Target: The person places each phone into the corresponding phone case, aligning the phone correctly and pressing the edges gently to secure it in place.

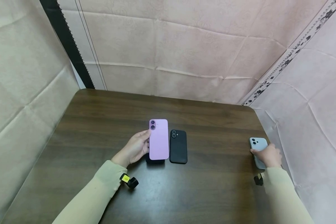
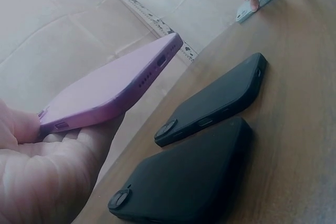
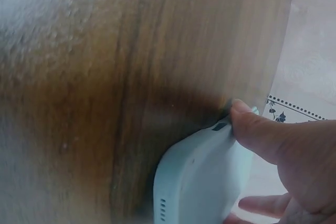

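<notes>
My left hand (image 1: 135, 148) grips a purple smartphone (image 1: 159, 140) by its left edge, back and camera lenses facing up. The left wrist view shows this purple phone (image 2: 110, 87) raised off the table. Partly hidden below it in the head view is a black phone (image 1: 156, 161), seen more fully as the nearer black phone (image 2: 184, 174) in the left wrist view. Just right of it lies another black phone (image 1: 178, 147), back up. Far to the right, my right hand (image 1: 269, 156) holds a pale blue phone (image 1: 258, 143) across its sides, thumb (image 3: 257, 129) on one edge.
The dark wooden table (image 1: 207, 193) has rounded far corners. Creased pale cloth hangs behind it (image 1: 184, 53) and at both sides; the right cloth (image 1: 313, 124) comes close to the blue phone. Each wrist wears a small black camera.
</notes>
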`<state>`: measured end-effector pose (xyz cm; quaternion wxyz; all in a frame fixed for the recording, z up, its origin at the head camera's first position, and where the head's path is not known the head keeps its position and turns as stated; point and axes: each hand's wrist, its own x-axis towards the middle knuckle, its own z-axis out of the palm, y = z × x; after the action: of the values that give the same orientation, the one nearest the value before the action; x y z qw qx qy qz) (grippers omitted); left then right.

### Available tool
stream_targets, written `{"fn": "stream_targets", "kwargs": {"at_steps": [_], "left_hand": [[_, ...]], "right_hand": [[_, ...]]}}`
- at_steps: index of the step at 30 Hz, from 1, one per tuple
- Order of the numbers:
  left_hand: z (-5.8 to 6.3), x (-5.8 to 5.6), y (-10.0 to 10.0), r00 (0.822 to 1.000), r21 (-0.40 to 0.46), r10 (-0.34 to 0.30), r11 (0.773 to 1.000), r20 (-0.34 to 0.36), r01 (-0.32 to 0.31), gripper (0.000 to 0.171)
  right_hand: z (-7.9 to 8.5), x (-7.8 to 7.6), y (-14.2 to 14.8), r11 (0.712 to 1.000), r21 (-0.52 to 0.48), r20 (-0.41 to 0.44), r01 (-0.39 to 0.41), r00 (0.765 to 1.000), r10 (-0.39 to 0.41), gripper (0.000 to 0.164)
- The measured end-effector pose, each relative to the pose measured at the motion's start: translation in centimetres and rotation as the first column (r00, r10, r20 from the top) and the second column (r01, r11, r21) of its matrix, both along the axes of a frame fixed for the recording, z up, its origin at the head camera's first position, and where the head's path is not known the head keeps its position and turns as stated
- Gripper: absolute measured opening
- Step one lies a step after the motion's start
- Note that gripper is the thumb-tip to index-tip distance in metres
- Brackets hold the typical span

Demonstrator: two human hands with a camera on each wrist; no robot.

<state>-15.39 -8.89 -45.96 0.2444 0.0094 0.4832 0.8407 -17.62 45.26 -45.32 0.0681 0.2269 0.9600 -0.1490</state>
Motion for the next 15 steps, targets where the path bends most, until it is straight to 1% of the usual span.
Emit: {"fn": "stream_targets", "kwargs": {"at_steps": [3,7,9,11,15], "left_hand": [[-0.1,-0.1,0.0,1.000,0.000,0.002,1.000,0.003,-0.002,0.048],[-0.2,-0.2,0.1,1.000,0.000,0.005,1.000,0.006,-0.005,0.048],[-0.3,-0.3,0.1,1.000,0.002,0.007,1.000,0.009,-0.007,0.047],[-0.3,-0.4,0.1,1.000,0.004,0.009,1.000,0.010,-0.009,0.046],[-0.4,-0.5,0.1,1.000,0.015,0.014,1.000,0.008,-0.015,0.045]], "right_hand": [[0.0,0.0,0.2,0.999,-0.013,0.015,0.033,0.999,-0.033,0.098],[0.1,0.0,0.5,1.000,0.011,-0.004,0.012,1.000,-0.012,0.098],[0.2,0.0,0.7,1.000,0.023,-0.016,-0.008,1.000,0.008,0.094],[0.4,0.0,0.9,0.999,0.031,-0.025,-0.031,0.999,0.032,0.087],[1.1,-0.2,1.2,0.998,-0.025,-0.012,-0.055,0.998,0.055,0.067]]}}
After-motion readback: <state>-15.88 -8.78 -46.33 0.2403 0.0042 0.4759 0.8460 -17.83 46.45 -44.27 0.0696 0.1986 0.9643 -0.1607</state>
